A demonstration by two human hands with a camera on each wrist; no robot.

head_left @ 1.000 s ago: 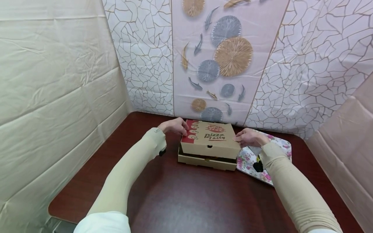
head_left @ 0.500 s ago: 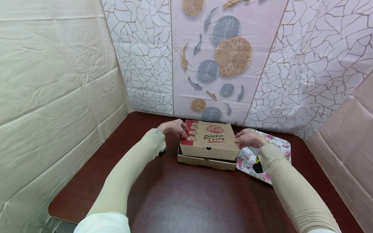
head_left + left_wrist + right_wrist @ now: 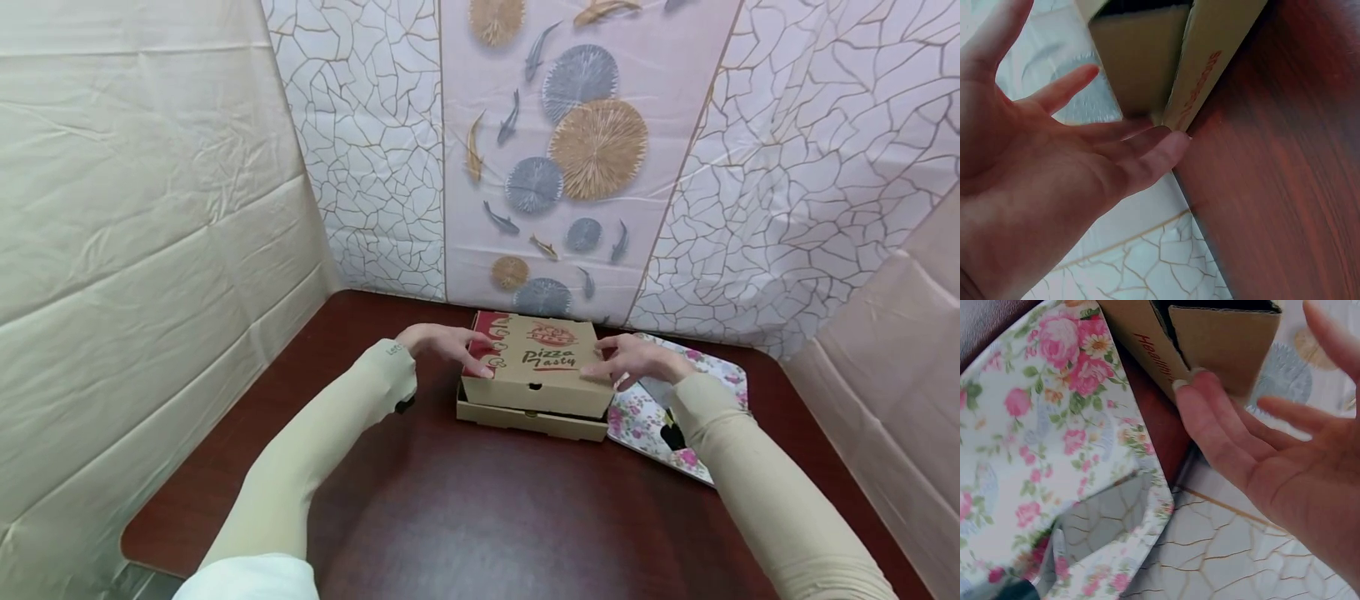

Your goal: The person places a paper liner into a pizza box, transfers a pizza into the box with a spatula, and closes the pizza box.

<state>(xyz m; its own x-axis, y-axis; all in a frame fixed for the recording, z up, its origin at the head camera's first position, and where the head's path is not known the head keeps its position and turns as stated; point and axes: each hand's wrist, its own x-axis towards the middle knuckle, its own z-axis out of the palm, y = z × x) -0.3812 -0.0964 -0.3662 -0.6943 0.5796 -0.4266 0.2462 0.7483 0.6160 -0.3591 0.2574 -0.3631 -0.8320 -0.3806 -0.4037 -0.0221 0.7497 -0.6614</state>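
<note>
A cardboard pizza box (image 3: 551, 354) with a red left strip and "Pizza Tasty" print stands at the back of the table. Its lid lies over the base (image 3: 525, 419), whose front wall shows below the lid. At the box's left side is my left hand (image 3: 447, 343), fingers spread. My right hand (image 3: 639, 358) is beside the right side, thumb extended over the lid's corner. In the left wrist view, straight fingertips (image 3: 1175, 147) are at the box's lower edge. Fingertips (image 3: 1194, 387) touch or nearly touch the cardboard in the right wrist view. Neither hand grips anything.
A floral board (image 3: 637, 421) lies right of the box. On it is a tool with a broad shiny metal blade (image 3: 1107, 512) and a black and yellow handle (image 3: 672, 432). Patterned cloth (image 3: 367, 167) hangs behind the dark red table (image 3: 480, 508).
Both hands have let go of the lid's side edges and spread their fingers. The lid has settled slightly lower, narrowing the dark gap at the front. My left hand has shifted toward me.
</note>
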